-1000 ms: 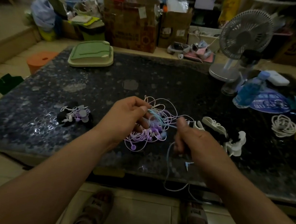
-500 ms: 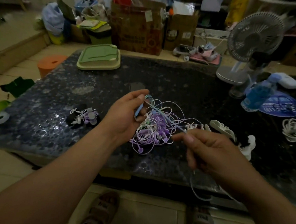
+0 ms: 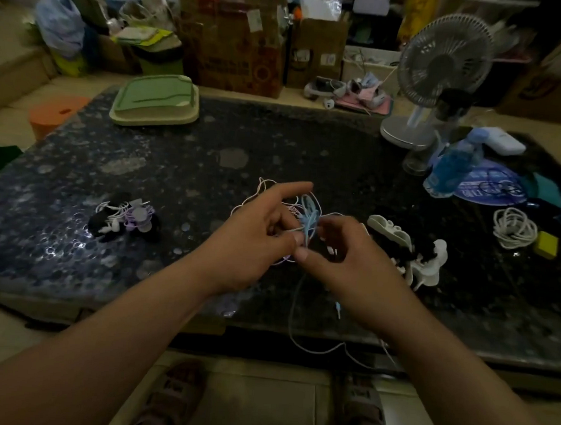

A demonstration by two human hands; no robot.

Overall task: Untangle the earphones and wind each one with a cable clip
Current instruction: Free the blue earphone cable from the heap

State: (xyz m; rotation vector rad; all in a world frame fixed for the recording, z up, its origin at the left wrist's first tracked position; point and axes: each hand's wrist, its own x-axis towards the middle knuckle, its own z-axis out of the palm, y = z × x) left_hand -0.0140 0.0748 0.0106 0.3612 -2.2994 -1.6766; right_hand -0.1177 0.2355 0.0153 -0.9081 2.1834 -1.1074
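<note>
A tangle of white, purple and light-blue earphones (image 3: pixel 300 210) lies on the dark stone table (image 3: pixel 210 162), mostly hidden behind my hands. My left hand (image 3: pixel 257 243) pinches strands of it, index finger stretched out. My right hand (image 3: pixel 348 265) pinches the light-blue cable (image 3: pixel 294 311) just beside the left; that cable hangs down over the table's front edge. Wound earphones in black and purple clips (image 3: pixel 124 217) lie to the left. White and black cable clips (image 3: pixel 411 253) lie right of my right hand.
A green lidded box (image 3: pixel 154 101) sits at the back left. A white fan (image 3: pixel 442 74), a blue bottle (image 3: pixel 453 163), a coiled white cable (image 3: pixel 514 228) and a yellow block (image 3: pixel 546 245) stand at the right. Cardboard boxes line the floor behind.
My hands have come together over the tangle. The right hand moved up and left to meet the left, and the blue cable now hangs slack below the table edge.
</note>
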